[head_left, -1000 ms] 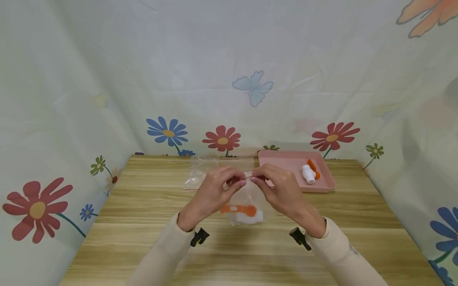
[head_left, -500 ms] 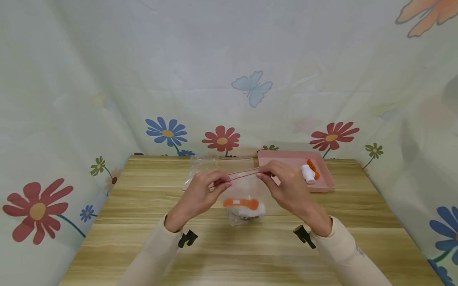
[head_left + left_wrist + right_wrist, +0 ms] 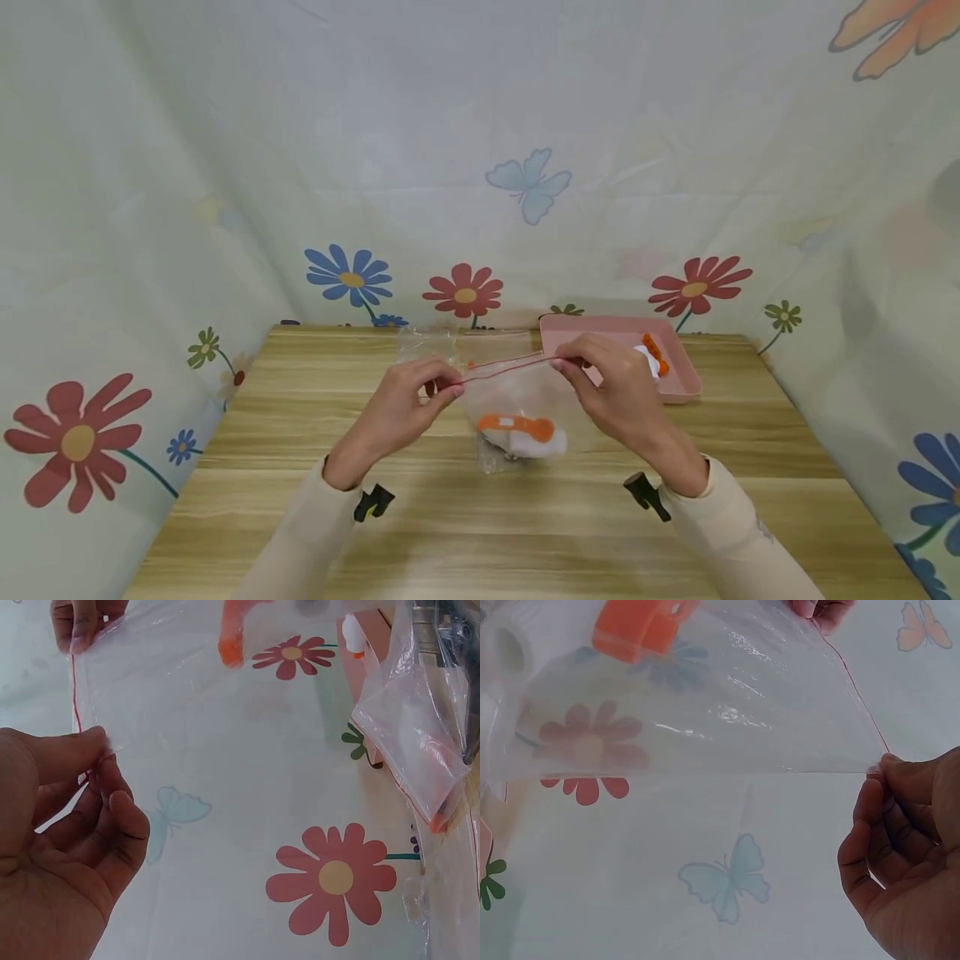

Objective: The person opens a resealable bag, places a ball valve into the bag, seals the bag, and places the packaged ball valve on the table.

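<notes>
A clear zip bag (image 3: 510, 390) with a red seal line hangs between both hands, its mouth edge pulled straight. My left hand (image 3: 393, 408) pinches the left end of that edge between thumb and fingers. At the other end, my right hand (image 3: 618, 396) pinches the corner, as the right wrist view also shows. Low in the bag lie an orange handle-shaped piece (image 3: 517, 426) and a white tubular piece (image 3: 546, 443). Something darker beneath them is too blurred to name.
At the back right stands a pink tray (image 3: 585, 329) with an orange piece (image 3: 656, 354) and a white fitting partly behind my right hand. More clear bags (image 3: 427, 344) lie at the back; one bag (image 3: 412, 727) seen from the left wrist has metal-looking and orange parts by it.
My hands have moved apart along the seal, from close together at its middle to its two ends. The bag's contents have shifted slightly right.
</notes>
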Demonstrator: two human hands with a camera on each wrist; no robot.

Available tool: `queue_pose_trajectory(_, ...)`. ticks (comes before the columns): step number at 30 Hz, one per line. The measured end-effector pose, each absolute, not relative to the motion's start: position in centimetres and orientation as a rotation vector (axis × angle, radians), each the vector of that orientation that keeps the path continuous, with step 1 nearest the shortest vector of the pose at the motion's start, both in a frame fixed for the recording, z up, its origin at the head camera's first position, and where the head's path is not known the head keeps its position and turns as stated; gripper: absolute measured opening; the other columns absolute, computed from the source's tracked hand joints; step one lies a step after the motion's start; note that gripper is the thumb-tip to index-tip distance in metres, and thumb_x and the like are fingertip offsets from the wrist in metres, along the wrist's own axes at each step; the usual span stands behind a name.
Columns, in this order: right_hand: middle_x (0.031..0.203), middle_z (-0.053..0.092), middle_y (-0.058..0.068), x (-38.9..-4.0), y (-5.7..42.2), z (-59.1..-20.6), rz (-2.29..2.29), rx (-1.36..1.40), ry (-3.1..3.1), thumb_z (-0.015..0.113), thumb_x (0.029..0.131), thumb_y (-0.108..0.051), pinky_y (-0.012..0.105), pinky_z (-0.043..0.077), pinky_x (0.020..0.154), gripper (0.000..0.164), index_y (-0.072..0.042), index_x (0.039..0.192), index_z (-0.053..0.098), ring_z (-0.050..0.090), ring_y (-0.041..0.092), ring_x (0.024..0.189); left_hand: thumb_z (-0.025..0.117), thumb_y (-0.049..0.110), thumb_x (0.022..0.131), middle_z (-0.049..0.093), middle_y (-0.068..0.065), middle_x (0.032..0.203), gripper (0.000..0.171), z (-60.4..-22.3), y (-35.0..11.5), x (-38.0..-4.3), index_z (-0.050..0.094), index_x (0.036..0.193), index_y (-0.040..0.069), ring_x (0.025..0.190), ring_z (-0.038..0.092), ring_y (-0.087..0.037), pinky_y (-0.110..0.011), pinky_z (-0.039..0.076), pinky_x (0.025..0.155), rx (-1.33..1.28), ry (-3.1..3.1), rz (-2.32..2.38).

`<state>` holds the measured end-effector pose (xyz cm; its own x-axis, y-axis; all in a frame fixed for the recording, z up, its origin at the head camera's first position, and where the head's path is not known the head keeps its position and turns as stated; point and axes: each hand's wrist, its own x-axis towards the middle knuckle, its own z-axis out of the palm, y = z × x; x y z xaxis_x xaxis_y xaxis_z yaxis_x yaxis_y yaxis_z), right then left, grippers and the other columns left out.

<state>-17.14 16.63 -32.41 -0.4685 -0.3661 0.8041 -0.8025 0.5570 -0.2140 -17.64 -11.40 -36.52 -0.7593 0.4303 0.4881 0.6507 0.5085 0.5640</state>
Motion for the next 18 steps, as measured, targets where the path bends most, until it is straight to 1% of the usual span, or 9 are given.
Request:
queue_pose_trajectory(1,0.077,0.067,0.000,-17.1,16.7,-32.4,0.766,0.933,-2.067,0.079,0.075,0.003,0.020,0.045,0.060,0.017,-0.006,0.085,0.069,0.058,0.009,0.066,0.069,0.015,0.091,0.065,0.006,0.083,0.004,-36.5,-11.5,-17.7,0.071,0.094,0.014,0.071,0.052,-0.006,-0.020,0.045,0.060,-0.920,-2.457,-1.095)
queue_pose_trajectory(2,0.076,0.067,0.000,-17.1,16.6,-32.4,0.763,0.932,-2.063,0.079,0.074,0.005,0.020,0.044,0.059,0.019,-0.006,0.085,0.069,0.057,0.008,0.065,0.068,0.015,0.092,0.065,0.005,0.084,0.004,-36.5,-11.5,-17.7,0.071,0.094,0.013,0.071,0.052,-0.006,-0.020,0.044,0.059,-0.931,-2.444,-1.086)
queue_pose_trajectory(4,0.076,0.067,0.000,-17.2,16.7,-32.6,0.765,0.935,-2.064,0.079,0.074,0.004,0.020,0.044,0.060,0.018,-0.006,0.085,0.069,0.057,0.008,0.065,0.067,0.014,0.093,0.066,0.005,0.084,0.004,-36.6,-11.5,-17.7,0.071,0.094,0.012,0.069,0.051,-0.006,-0.020,0.043,0.056,-0.945,-2.420,-1.078)
queue_pose_trajectory(8,0.077,0.067,-0.001,-17.2,17.3,-33.0,0.789,0.925,-2.063,0.073,0.085,-0.011,0.019,0.044,0.061,0.006,-0.007,0.087,0.069,0.058,0.008,0.065,0.068,0.011,0.091,0.066,0.004,0.084,0.005,-36.6,-11.2,-17.6,0.071,0.095,0.011,0.070,0.052,-0.005,-0.021,0.044,0.056,-0.956,-2.378,-1.078)
queue_pose_trajectory(11,0.077,0.067,-0.001,-17.2,18.0,-33.4,0.823,0.905,-2.071,0.068,0.090,-0.019,0.018,0.045,0.063,0.012,-0.007,0.087,0.069,0.059,0.009,0.066,0.069,0.010,0.091,0.065,0.002,0.084,0.007,-36.2,-10.7,-17.2,0.071,0.097,0.009,0.073,0.053,-0.007,-0.023,0.046,0.059,-0.961,-2.367,-1.090)
queue_pose_trajectory(16,0.075,0.066,0.002,-16.9,19.5,-34.2,0.844,0.864,-2.058,0.067,0.090,-0.022,0.015,0.044,0.064,0.019,-0.003,0.087,0.070,0.056,0.010,0.065,0.068,0.009,0.091,0.066,0.000,0.090,0.010,-35.7,-9.4,-16.9,0.071,0.100,0.008,0.076,0.054,-0.009,-0.023,0.050,0.064,-0.994,-2.374,-1.082)
queue_pose_trajectory(18,0.074,0.066,0.003,-16.7,20.1,-34.5,0.841,0.841,-2.052,0.068,0.089,-0.019,0.015,0.043,0.063,0.017,-0.003,0.086,0.070,0.054,0.009,0.065,0.068,0.008,0.091,0.068,0.000,0.091,0.010,-35.8,-8.8,-16.9,0.071,0.101,0.008,0.076,0.055,-0.009,-0.023,0.051,0.065,-1.014,-2.365,-1.083)
